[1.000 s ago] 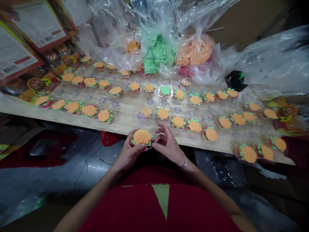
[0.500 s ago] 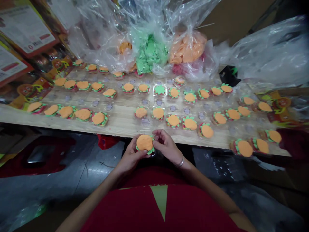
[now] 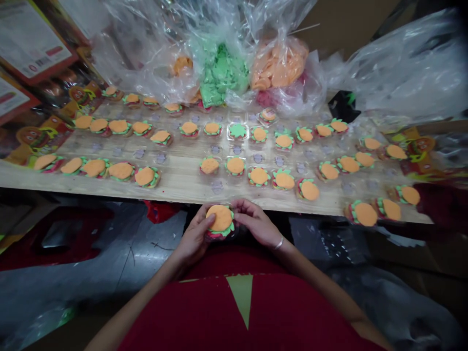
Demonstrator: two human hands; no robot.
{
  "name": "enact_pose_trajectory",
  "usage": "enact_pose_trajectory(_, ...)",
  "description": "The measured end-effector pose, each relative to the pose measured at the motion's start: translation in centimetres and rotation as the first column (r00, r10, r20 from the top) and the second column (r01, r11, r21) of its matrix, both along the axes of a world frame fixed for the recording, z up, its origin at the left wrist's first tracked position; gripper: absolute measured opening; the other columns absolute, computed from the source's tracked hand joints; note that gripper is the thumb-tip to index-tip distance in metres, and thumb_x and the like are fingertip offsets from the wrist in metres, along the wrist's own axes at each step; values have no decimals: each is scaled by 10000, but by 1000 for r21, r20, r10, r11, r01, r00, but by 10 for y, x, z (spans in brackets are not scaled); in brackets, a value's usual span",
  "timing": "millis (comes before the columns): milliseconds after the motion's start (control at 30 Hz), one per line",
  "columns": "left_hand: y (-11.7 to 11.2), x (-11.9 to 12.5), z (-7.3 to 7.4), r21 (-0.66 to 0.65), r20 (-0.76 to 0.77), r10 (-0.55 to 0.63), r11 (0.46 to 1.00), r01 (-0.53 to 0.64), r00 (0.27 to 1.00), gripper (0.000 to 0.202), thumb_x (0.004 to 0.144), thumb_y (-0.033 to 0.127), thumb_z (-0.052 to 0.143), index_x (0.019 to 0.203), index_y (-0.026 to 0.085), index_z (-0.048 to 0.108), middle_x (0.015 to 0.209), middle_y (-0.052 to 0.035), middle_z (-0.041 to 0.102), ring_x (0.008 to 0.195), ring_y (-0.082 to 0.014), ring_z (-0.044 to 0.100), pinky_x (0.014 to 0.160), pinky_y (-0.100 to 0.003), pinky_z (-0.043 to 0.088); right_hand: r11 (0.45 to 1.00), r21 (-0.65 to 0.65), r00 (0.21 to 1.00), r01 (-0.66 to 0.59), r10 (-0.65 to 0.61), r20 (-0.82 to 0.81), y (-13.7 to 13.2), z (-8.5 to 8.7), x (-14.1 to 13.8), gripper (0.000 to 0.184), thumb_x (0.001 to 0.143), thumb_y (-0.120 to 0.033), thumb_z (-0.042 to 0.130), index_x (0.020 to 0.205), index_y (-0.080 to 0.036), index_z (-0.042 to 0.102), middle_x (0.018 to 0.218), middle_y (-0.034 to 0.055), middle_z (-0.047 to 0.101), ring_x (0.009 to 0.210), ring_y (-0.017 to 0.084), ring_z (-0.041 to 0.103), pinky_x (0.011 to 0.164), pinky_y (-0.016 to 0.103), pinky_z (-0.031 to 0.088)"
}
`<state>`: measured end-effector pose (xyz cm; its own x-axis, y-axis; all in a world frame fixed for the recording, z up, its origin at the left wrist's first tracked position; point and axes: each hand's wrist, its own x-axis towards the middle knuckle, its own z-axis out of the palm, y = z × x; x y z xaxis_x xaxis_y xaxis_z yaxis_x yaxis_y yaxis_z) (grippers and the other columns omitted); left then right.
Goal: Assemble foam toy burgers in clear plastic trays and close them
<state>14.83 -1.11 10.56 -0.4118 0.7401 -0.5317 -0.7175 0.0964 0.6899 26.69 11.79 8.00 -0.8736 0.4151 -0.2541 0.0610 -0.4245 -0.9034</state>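
"Where is the little burger (image 3: 220, 222)?"

"It's held up by the near edge of the wooden table (image 3: 183, 168), in front of the person's red shirt (image 3: 183, 307). The left hand (image 3: 195, 235) is holding it, with the thumb on top and the fingers around the side."

"And the right hand (image 3: 259, 223)?"

"Its fingers are bent, right by the burger's right edge. I can't tell if they pinch it or just touch it."

"Is this burger done?"

"Almost, I think. The orange bun (image 3: 222, 214) is on, and green leaf (image 3: 228, 230) pokes out under it. If it's all packed up, I can't tell."

"What about the others?"

"Lots of other burgers (image 3: 235, 165) sit in rows with orange tops on. One clear box (image 3: 238, 139) shows a green leaf piece (image 3: 238, 130) and no bun, so I'd guess that one needs a top. Behind are a bag of green pieces (image 3: 224, 73) and a bag of orange pieces (image 3: 280, 63)."

"Which way does the held burger point?"

"Its bun faces up. It looks about round, so I can't pick a long way. The leaf shows most at the right and the near side."
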Motion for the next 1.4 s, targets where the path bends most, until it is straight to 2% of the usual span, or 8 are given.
enact_pose_trajectory(167,1,5,0,24,-44,-22,999,23,999,395,694,295,763,1039,187,603,991,-58,641,646,-120,604,514,-203,513,987,156,998,29,-36,45,0,1,1,243,725,-268,675,911,-187,541,710,-46,523,621,84,480,581,214,423)
enact_pose_trajectory(367,-4,6,4,-2,90,-140,990,140,986,379,720,309,741,1056,210,597,1028,-74,640,755,-182,641,543,-239,527,992,-65,993,108,-105,50,16,-8,-5,420,743,-302,645,1141,-213,546,1065,60,635,894,163,625,707,277,517)
enact_pose_trajectory(467,-7,5,4,16,232,-183,983,185,955,413,774,478,655,1077,201,606,1029,-96,655,854,-242,654,619,-319,559,979,134,988,152,-145,-56,17,-5,-5,400,757,-260,622,1146,-225,534,1098,60,641,984,187,627,812,334,523)
enact_pose_trajectory(700,-9,-2,-7,32,375,-158,987,157,914,655,782,696,490,1145,162,601,980,-142,688,921,-304,661,727,-403,545,587,802,920,-111,366,-141,6,14,33,407,794,-151,553,1189,-249,548,1372,75,502,1330,239,393,1074,508,358)
enact_pose_trajectory(867,-4,-2,1,52,356,-201,979,195,913,562,834,594,508,1176,156,591,975,-135,700,846,-260,672,665,-340,535,460,887,961,-34,260,-98,8,1,37,440,840,-260,619,1269,-274,516,1385,79,501,1321,240,412,1073,510,364)
enact_pose_trajectory(1000,-12,1,-3,-8,263,-296,951,309,918,547,806,569,579,1181,172,611,1068,-140,690,991,-305,639,701,-348,520,622,783,981,13,144,-130,8,1,39,404,887,-320,574,1285,-286,516,1292,69,577,1194,212,534,1001,432,443)
enact_pose_trajectory(1167,-33,9,-24,-8,-175,3,1000,-4,985,659,674,550,734,1261,307,557,1391,-76,515,1254,-295,480,878,-331,480,869,483,991,-104,130,-21,-7,-7,48,330,926,-390,492,1200,-224,572,1174,70,631,1057,186,601,913,361,485)
enact_pose_trajectory(1400,-35,14,-9,-94,-205,-224,973,209,953,349,802,393,666,1094,200,664,1150,-90,675,973,-219,636,853,-328,487,936,349,998,-54,37,56,-8,-4,47,234,890,-357,554,1037,-188,623,972,42,642,877,145,601,790,284,478)
